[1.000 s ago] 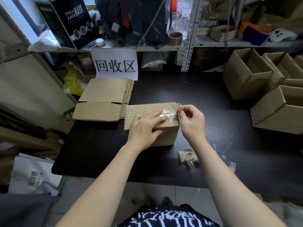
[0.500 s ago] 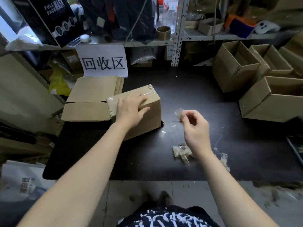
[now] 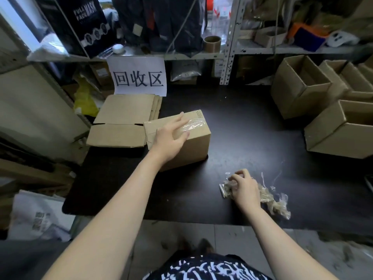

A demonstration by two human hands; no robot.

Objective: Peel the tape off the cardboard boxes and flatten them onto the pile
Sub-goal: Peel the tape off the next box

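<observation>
Where the black tabletop [image 3: 242, 128] reaches its left edge, a pile of flattened brown cardboard boxes [image 3: 123, 120] lies flat. Its far end sits below a white paper sign with black characters [image 3: 139, 77], which hangs from the shelf edge. Just right of the pile, overlapping its near right corner in this view, stands a closed rectangular brown cardboard box [image 3: 189, 150], turned at a slight angle to the table's front edge. A strip of clear glossy tape [image 3: 194, 124] runs across the right part of its top face. The left hand [image 3: 171, 136] rests palm down on that top face, fingers straight and spread, thumb splayed; it grips nothing. Further right, near the front edge of the table, lies a wad of crumpled clear tape [image 3: 270, 201]. The right hand [image 3: 244, 187] sits on the wad's left end, knuckles up, fingers curled down round the tape; the fingertips are hidden. Thin loose tape shreds [image 3: 264, 176] lie just beyond the wad. At the far right, well apart from both hands, several open brown cardboard boxes [image 3: 302, 87] stand tilted, their interiors showing.
</observation>
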